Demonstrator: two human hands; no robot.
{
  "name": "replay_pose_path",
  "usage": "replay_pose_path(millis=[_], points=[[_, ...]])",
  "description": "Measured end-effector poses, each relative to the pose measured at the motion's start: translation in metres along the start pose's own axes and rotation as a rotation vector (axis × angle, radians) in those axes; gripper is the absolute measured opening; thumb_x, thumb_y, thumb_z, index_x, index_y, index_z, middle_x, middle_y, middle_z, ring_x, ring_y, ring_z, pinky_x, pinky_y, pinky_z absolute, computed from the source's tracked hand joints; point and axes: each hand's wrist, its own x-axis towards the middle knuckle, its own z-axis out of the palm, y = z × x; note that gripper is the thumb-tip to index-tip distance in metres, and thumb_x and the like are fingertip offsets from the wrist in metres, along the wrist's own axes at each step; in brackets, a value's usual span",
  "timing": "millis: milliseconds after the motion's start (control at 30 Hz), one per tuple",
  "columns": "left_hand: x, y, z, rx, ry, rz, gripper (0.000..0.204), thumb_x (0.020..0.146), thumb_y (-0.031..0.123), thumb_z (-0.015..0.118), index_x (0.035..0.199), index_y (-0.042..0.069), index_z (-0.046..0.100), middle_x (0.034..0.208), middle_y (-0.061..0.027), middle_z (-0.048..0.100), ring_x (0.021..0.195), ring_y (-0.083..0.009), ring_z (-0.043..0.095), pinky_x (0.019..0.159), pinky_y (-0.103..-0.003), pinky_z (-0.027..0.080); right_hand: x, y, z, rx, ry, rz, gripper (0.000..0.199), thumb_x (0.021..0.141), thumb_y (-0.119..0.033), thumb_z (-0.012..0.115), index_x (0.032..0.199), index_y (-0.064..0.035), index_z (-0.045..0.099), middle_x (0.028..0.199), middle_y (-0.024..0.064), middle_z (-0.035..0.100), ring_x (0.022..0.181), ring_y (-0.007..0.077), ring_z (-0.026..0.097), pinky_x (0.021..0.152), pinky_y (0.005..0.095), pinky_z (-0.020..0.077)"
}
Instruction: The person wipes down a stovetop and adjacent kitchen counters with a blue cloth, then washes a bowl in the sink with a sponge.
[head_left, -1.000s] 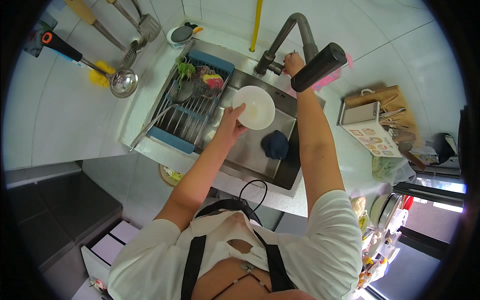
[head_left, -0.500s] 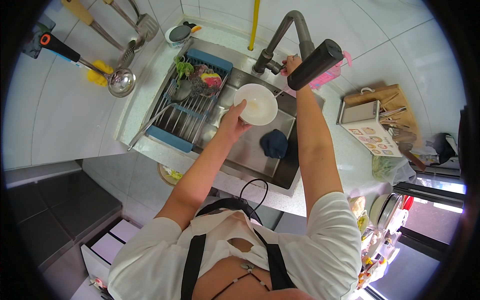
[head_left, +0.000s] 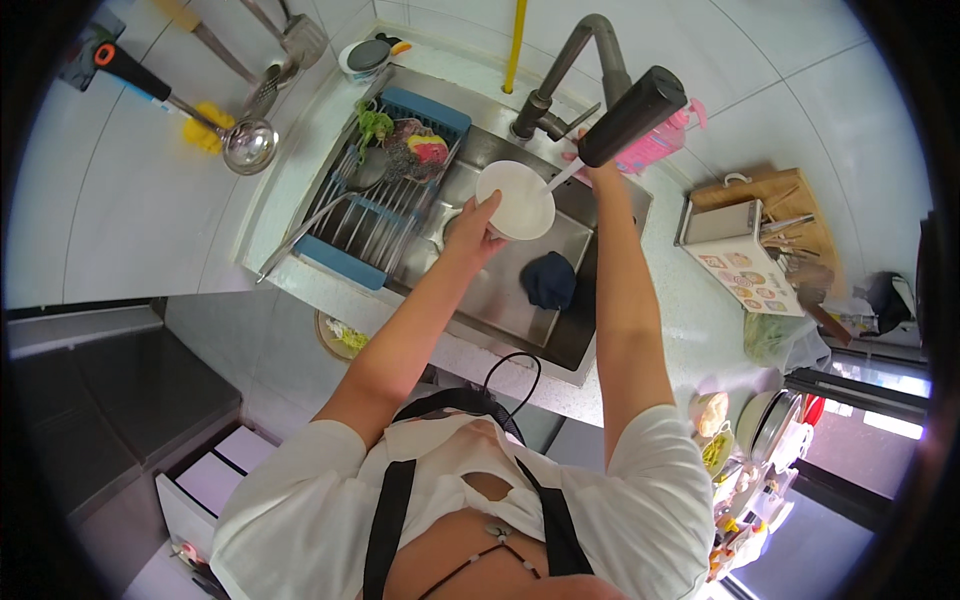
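Observation:
My left hand grips a white bowl by its near-left rim, thumb over the edge, above the sink. A stream of water runs from the black tap head into the tilted bowl. My right hand is beneath the tap head, close to the tap lever and a pink pump bottle. The tap head hides most of its fingers. Crumpled dark blue cloth lies on the sink bottom.
A blue-ended drying rack spans the sink's left side, bearing greens, a scrubber and a long-handled ladle. Utensils, including another ladle, hang on the left wall. A white utensil holder stands right of the sink.
My right hand has come off the tap lever and moved down toward me. The water stream into the bowl looks fuller. My left hand still holds the bowl over the sink.

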Motion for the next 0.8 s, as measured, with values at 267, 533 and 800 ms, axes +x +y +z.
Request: replay_pose_path(millis=[267, 533, 800], points=[[0.011, 0.0, 0.014, -0.061, -0.048, -0.02, 0.051, 0.079, 0.025, 0.064, 0.123, 0.01, 0.044, 0.117, -0.0074, 0.052, 0.108, -0.023, 0.052, 0.089, -0.045, 0.044, -0.138, 0.005, 0.002, 0.518, 0.444, 0.244, 0.04, 0.091, -0.037, 0.047, 0.064, -0.009, 0.048, 0.055, 0.0017, 0.05, 0.045, 0.0092, 0.047, 0.04, 0.021, 0.0321], [0.038, -0.011, 0.019, -0.474, -0.232, -0.227, 0.049, 0.079, 0.025, 0.063, 0.121, 0.008, 0.046, 0.117, -0.0095, 0.053, 0.104, -0.0261, 0.054, 0.088, -0.047, 0.045, -0.17, -0.023, -0.008, 0.425, 0.594, 0.082, 0.039, 0.093, -0.035, 0.046, 0.062, -0.0095, 0.047, 0.053, -0.001, 0.046, 0.044, 0.0063, 0.041, 0.04, 0.0207, 0.0281], [0.064, -0.025, 0.034, 0.748, 0.029, 0.578, 0.043, 0.069, 0.022, 0.07, 0.108, 0.01, 0.058, 0.101, -0.0151, 0.054, 0.096, -0.0283, 0.055, 0.081, -0.039, 0.046, -0.167, 0.003, -0.003, 0.243, 0.624, 0.062, 0.026, 0.092, -0.02, 0.043, 0.088, -0.0031, 0.062, 0.055, -0.0006, 0.047, 0.047, 0.006, 0.041, 0.044, 0.0216, 0.0319]])
